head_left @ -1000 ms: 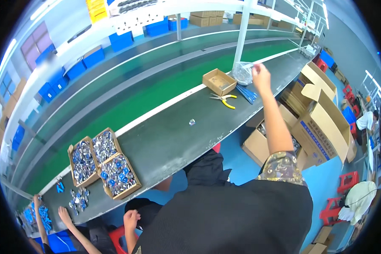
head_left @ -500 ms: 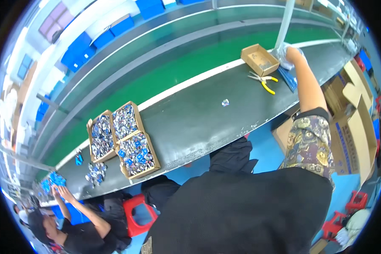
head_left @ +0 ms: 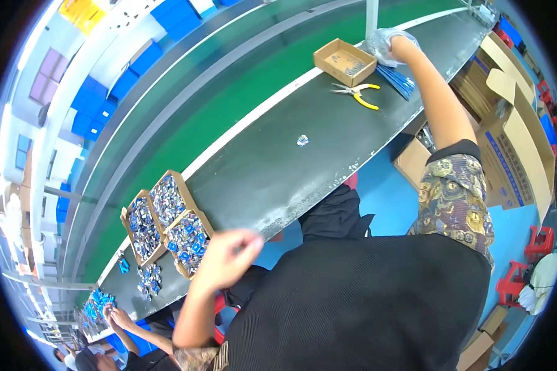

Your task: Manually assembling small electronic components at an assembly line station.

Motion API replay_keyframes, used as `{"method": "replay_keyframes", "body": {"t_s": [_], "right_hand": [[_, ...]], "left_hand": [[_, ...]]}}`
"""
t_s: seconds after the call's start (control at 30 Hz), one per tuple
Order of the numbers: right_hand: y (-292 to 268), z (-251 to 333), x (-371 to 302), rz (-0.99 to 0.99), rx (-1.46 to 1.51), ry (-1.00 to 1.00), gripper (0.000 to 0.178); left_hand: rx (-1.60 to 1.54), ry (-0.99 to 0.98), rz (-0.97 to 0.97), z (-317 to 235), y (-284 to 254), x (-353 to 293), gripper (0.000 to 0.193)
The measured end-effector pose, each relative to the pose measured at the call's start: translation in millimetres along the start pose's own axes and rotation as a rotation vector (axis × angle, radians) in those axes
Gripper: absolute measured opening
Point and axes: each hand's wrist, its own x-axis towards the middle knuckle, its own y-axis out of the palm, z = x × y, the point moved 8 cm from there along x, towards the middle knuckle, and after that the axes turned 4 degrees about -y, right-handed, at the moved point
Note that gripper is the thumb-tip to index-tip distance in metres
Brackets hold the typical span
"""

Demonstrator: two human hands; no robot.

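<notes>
My right hand (head_left: pixel 401 49) is at the clear plastic bag (head_left: pixel 377 44) on the far right of the bench, its fingers hidden in the bag's folds. Closer to me lies a bundle of thin blue strips (head_left: pixel 397 82). Pliers with yellow handles (head_left: pixel 357 91) lie open beside a shallow cardboard box (head_left: pixel 329 60) holding small grey pieces. My left hand (head_left: pixel 224 258) hangs over the bench's near edge, slightly blurred; its fingers curl toward the thumb, with nothing seen in them. One small blue-and-silver part (head_left: pixel 302 141) rests alone on the dark bench top (head_left: pixel 254 176).
Left of centre, three cardboard trays (head_left: pixel 184 193) hold many small blue and silver parts, with a loose pile (head_left: pixel 149 281) beside them. A co-worker's hands (head_left: pixel 114 314) are at blue pieces (head_left: pixel 99 302) farther left. A metal post (head_left: pixel 371 18) rises behind the bag. Large cartons (head_left: pixel 504 164) stand at right.
My left hand has come into view over the near edge. The view has shifted, so the bench things sit lower or farther left. My right hand stays at the bag.
</notes>
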Motion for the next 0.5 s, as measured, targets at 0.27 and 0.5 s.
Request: {"method": "replay_keyframes", "body": {"t_s": [0.27, 0.5], "right_hand": [[4.6, -49.5, -19.2, -0.264, 0.124, 0.005, 0.016], [10.8, -55.1, -30.3, -0.234, 0.156, -0.025, 0.016]], "left_hand": [[0.457, 0.283, -0.355, -26.9, 50.8, 231.7, 0.029], [0.510, 0.319, -0.293, -19.9, 80.2, 236.6, 0.022]]}}
